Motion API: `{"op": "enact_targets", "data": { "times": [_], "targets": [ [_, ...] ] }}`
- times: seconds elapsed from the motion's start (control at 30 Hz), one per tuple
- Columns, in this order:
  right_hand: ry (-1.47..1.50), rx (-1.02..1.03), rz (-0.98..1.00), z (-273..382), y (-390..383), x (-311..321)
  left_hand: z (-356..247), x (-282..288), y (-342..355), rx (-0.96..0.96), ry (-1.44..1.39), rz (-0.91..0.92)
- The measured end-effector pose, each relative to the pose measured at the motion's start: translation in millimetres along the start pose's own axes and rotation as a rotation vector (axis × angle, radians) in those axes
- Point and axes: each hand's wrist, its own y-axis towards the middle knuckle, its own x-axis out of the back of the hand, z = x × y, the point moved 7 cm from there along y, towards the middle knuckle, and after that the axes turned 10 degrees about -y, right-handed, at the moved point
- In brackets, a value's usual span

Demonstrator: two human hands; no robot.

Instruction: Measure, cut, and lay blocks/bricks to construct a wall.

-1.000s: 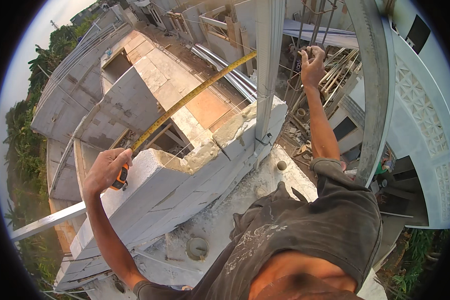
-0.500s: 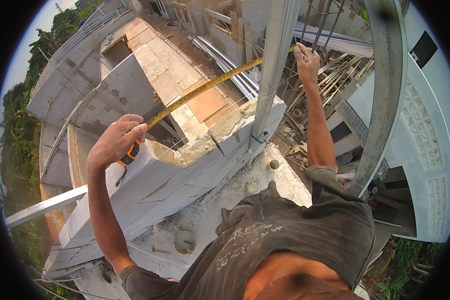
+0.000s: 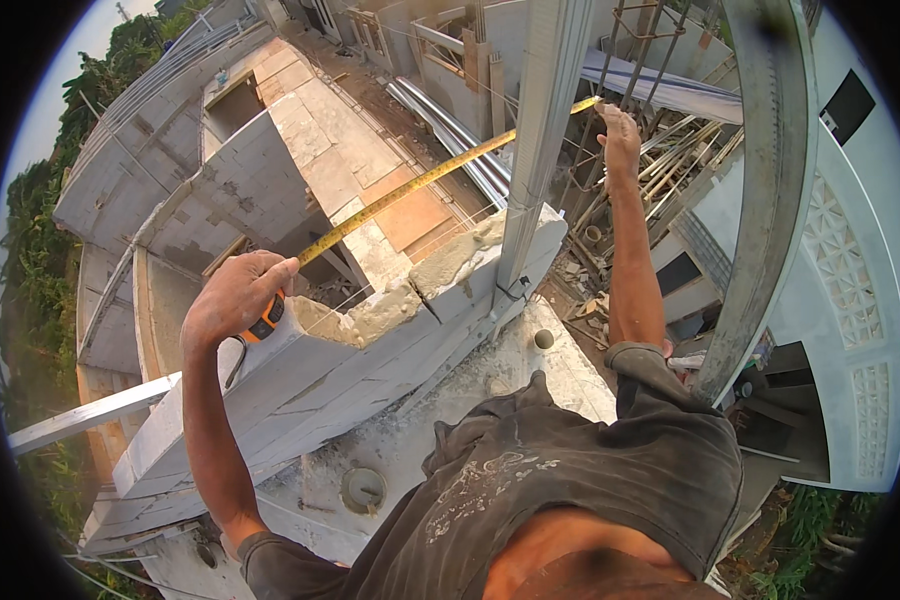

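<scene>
My left hand [image 3: 235, 295] is closed round an orange and black tape measure [image 3: 267, 318] above the end of the light block wall [image 3: 370, 385]. From it the yellow blade [image 3: 415, 187] runs out to the upper right, passing behind an upright metal channel post [image 3: 545, 110]. My right hand [image 3: 620, 145] is raised beyond the post, by the blade's far end. Its fingers are stretched upward and the thumb stands apart. The fingertips are close to the blade's tip; whether they touch it I cannot tell.
Rough mortar [image 3: 380, 312] tops the wall. A second, curved-looking metal post [image 3: 770, 200] rises at right. Below me a pale slab [image 3: 320, 490] has a round hole [image 3: 365, 490] and a pipe opening [image 3: 543, 340]. Timber scraps [image 3: 670, 160] and steel rods lie lower down.
My right hand has gone from curled fingers at the blade's end to stretched fingers, and sits slightly lower. My left hand still grips the tape measure, slightly lower and to the right.
</scene>
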Motion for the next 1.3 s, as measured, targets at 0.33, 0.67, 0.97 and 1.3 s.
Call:
{"op": "enact_targets", "data": {
  "times": [0.33,0.67,0.97,1.3],
  "targets": [
    [-0.203,0.093,-0.053,-11,8,4,-4,-4,-2,-0.078,-0.038,0.018],
    [-0.228,0.035,-0.152,-14,15,2,-5,-12,1,-0.029,-0.029,0.036],
    [-0.416,-0.190,-0.267,-23,26,-2,-9,-15,5,-0.020,-0.016,0.015],
    [-0.370,-0.214,-0.235,-8,17,-6,-10,-20,1,0.035,-0.006,0.080]
  ]
}}
